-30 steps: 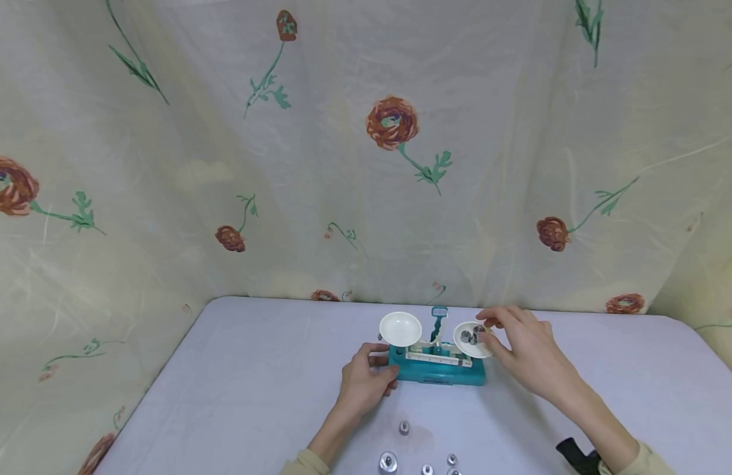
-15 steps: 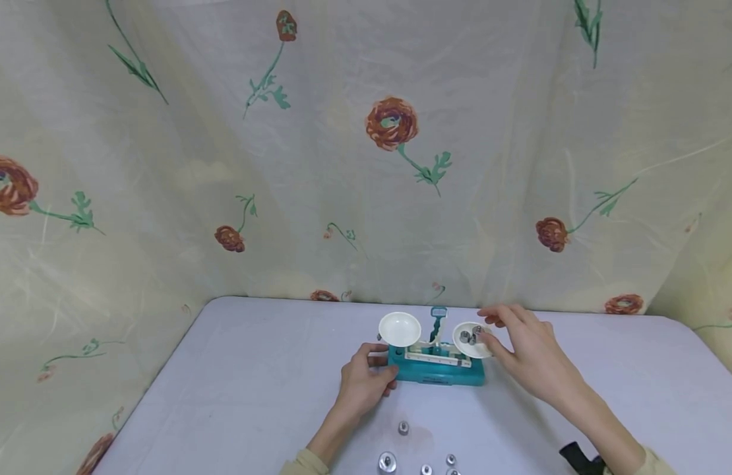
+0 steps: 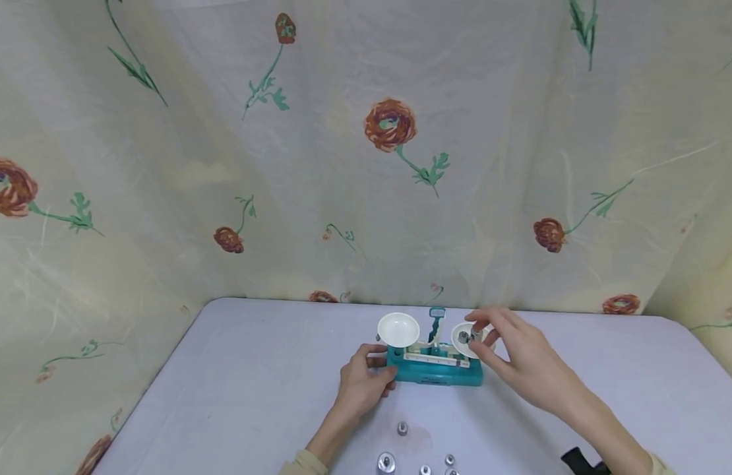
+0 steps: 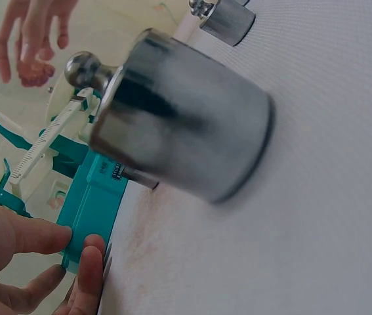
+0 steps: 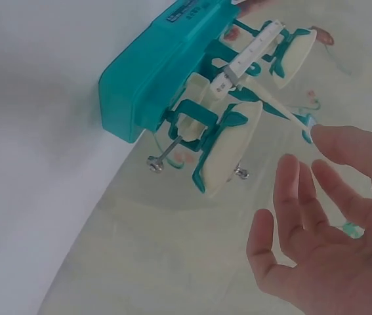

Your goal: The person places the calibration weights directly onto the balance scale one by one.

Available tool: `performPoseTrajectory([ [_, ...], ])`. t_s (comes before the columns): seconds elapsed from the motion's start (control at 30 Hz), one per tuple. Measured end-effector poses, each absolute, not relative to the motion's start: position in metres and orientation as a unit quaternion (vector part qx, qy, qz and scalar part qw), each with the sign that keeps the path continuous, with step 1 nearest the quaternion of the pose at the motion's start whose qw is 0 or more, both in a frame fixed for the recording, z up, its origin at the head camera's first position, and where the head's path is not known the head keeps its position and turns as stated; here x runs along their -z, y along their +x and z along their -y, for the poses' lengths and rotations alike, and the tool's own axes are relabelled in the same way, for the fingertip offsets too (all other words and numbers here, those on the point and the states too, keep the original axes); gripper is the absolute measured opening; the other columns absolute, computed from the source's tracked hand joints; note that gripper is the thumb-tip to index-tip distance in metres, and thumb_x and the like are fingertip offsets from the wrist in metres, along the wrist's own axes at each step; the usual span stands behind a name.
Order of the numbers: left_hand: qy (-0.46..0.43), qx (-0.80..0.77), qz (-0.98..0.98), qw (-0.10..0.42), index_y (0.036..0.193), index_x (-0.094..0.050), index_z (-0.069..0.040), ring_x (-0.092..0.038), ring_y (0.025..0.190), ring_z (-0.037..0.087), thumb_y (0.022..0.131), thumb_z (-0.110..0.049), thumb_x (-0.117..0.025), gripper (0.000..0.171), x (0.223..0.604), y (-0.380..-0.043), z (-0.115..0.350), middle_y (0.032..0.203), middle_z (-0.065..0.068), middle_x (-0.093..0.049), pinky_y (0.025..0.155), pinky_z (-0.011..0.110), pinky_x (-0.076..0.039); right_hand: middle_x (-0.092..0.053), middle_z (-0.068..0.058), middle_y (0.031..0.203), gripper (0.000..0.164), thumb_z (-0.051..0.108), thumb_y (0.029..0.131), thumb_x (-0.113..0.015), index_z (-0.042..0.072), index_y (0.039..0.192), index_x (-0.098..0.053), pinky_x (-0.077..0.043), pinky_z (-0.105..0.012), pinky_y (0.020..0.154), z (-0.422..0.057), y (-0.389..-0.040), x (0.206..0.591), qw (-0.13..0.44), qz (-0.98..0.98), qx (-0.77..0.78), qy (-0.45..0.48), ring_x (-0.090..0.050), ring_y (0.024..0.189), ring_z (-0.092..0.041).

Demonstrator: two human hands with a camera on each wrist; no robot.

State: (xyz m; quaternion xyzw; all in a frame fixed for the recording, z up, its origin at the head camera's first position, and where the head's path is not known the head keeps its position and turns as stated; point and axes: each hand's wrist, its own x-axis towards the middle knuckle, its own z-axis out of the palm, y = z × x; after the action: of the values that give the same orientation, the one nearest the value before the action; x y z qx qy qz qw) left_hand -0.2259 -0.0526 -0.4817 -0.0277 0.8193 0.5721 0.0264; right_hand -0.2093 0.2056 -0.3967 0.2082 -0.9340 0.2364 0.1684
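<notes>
A small teal balance scale (image 3: 437, 375) with two white pans stands on the table. My left hand (image 3: 363, 382) grips the left end of its base between thumb and fingers, seen close in the left wrist view. Nothing lies in the left pan (image 3: 398, 329). Several metal weights (image 3: 463, 338) stand in the right pan (image 3: 459, 346), partly covered by my right hand (image 3: 523, 359). That hand hovers over the pan, thumb and fingers apart. In the right wrist view, a weight's knob (image 5: 241, 172) shows above the pan rim, and no object appears between the fingers.
Several more knobbed weights (image 3: 386, 463) stand on the white-covered table (image 3: 253, 396) in front of the scale. A large one (image 4: 186, 118) looms close to the left wrist camera. A black object (image 3: 579, 460) is beside the right forearm. Flowered cloth (image 3: 318, 165) hangs behind the table.
My right hand has shifted slightly left over the right pan, and its fingers now overlap more of the weights. The left hand keeps its grip on the base.
</notes>
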Motion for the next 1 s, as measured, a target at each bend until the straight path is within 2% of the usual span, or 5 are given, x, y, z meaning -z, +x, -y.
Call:
performPoseTrajectory([
  [0.23, -0.025, -0.573, -0.818, 0.026, 0.133, -0.057, -0.008, -0.065, 0.065, 0.009, 0.093, -0.015, -0.070, 0.042, 0.482, -0.227, 0.052, 0.113, 0.015, -0.070, 0.057, 0.022, -0.057, -0.064, 0.004, 0.121, 0.033, 0.024, 0.093, -0.073, 0.021, 0.124, -0.062, -0.055, -0.019, 0.071, -0.200, -0.204, 0.393, 0.115, 0.941, -0.251, 0.197, -0.061, 0.086, -0.002],
  [0.4, -0.027, -0.574, -0.818, 0.029, 0.133, -0.057, -0.009, -0.065, 0.065, 0.009, 0.093, -0.015, -0.070, 0.042, 0.483, -0.226, 0.053, 0.114, 0.015, -0.070, 0.057, 0.022, -0.057, -0.063, 0.004, 0.122, 0.034, 0.025, 0.093, -0.073, 0.026, 0.125, -0.062, -0.057, -0.017, 0.072, -0.198, -0.199, 0.391, 0.076, 0.939, -0.268, 0.202, -0.060, 0.086, 0.000],
  [0.67, -0.030, -0.570, -0.821, 0.032, 0.133, -0.057, -0.008, -0.065, 0.065, 0.009, 0.093, -0.015, -0.070, 0.043, 0.482, -0.226, 0.054, 0.115, 0.016, -0.070, 0.057, 0.022, -0.057, -0.061, 0.012, 0.121, 0.032, 0.028, 0.094, -0.072, 0.037, 0.122, -0.059, -0.052, -0.016, 0.066, -0.198, -0.194, 0.395, 0.086, 0.922, -0.278, 0.254, -0.059, 0.084, 0.006],
  [0.8, -0.029, -0.569, -0.821, 0.030, 0.133, -0.057, -0.008, -0.065, 0.064, 0.009, 0.093, -0.014, -0.070, 0.042, 0.481, -0.226, 0.053, 0.114, 0.016, -0.070, 0.057, 0.022, -0.057, -0.059, 0.013, 0.123, 0.031, 0.028, 0.095, -0.071, 0.035, 0.123, -0.060, -0.054, -0.018, 0.068, -0.199, -0.192, 0.397, 0.090, 0.911, -0.274, 0.294, -0.058, 0.084, 0.008],
  [1.0, -0.027, -0.569, -0.821, 0.029, 0.133, -0.057, -0.008, -0.065, 0.064, 0.009, 0.093, -0.014, -0.070, 0.043, 0.481, -0.226, 0.053, 0.114, 0.016, -0.070, 0.057, 0.022, -0.057, -0.063, 0.011, 0.115, 0.029, 0.038, 0.096, -0.068, 0.032, 0.123, -0.060, -0.056, -0.020, 0.073, -0.199, -0.191, 0.396, 0.033, 0.904, -0.272, 0.330, -0.058, 0.085, 0.007],
])
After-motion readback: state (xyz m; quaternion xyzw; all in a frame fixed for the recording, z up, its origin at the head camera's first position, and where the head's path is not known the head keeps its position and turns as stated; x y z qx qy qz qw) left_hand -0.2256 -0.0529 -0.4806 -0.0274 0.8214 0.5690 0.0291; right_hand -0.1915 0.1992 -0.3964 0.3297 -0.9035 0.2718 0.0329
